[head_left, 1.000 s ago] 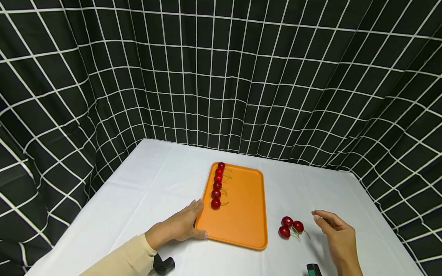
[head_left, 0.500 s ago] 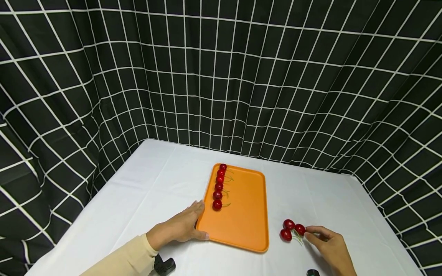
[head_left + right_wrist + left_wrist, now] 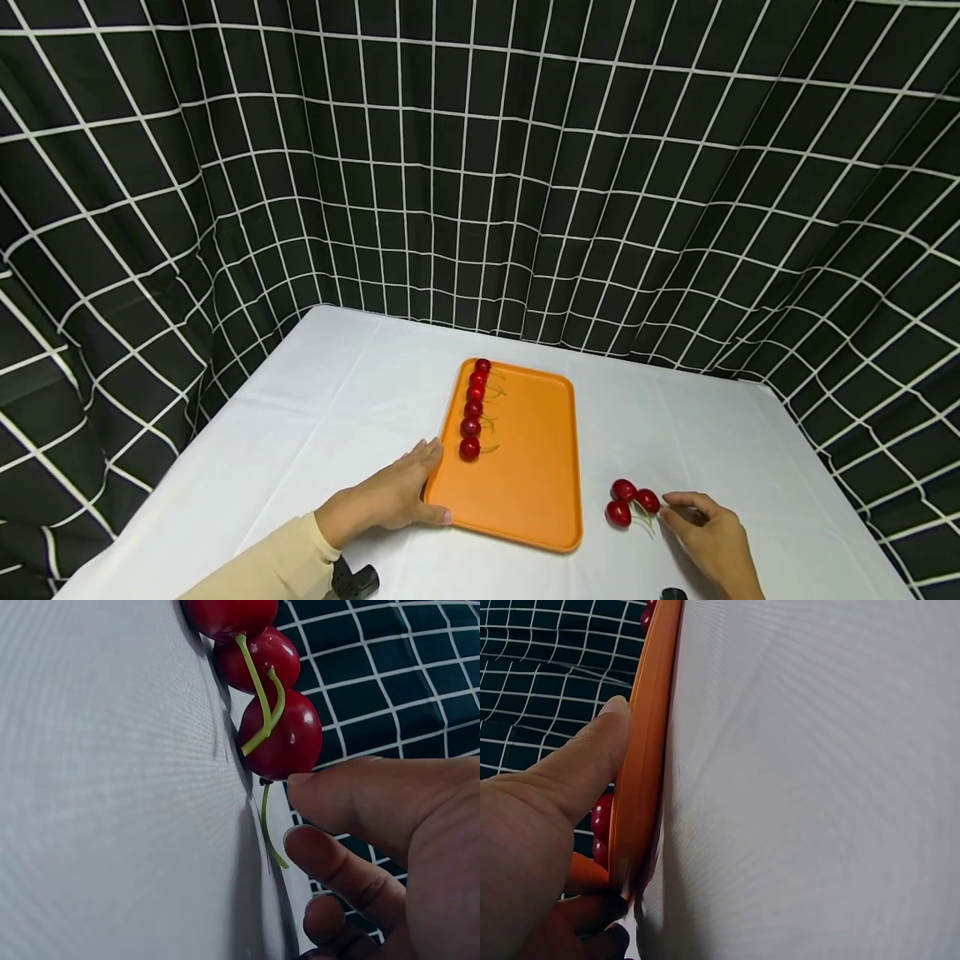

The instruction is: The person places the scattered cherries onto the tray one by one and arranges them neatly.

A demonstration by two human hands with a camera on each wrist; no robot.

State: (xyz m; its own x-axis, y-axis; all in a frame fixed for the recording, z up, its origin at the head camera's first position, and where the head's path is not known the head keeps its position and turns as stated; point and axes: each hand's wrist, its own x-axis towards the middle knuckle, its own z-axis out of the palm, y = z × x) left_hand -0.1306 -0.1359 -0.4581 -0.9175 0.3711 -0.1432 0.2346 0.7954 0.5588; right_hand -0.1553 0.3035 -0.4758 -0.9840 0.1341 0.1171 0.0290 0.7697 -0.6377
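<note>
An orange tray (image 3: 528,475) lies on the white-covered table. Several red cherries with green stems form a line along its left side, the nearest cherry (image 3: 469,449) slightly apart from the others. My left hand (image 3: 397,493) rests at the tray's near-left corner, fingers along the left edge and thumb at the front edge; the left wrist view has the thumb (image 3: 592,750) against the rim. To the tray's right, three cherries (image 3: 618,514) sit clustered. My right hand (image 3: 708,537) is beside the rightmost cherry (image 3: 283,739), thumb tip at its skin, a gap between thumb and index finger.
A white cloth (image 3: 352,375) covers the table. Black curtain with a white grid (image 3: 480,167) surrounds the back and sides. A dark object (image 3: 356,581) is by my left forearm, and a small dark one (image 3: 673,593) is at the bottom edge near my right wrist.
My right hand has come down and left to the rightmost loose cherry, staying beside it over the last half second. My left hand and the tray keep their places.
</note>
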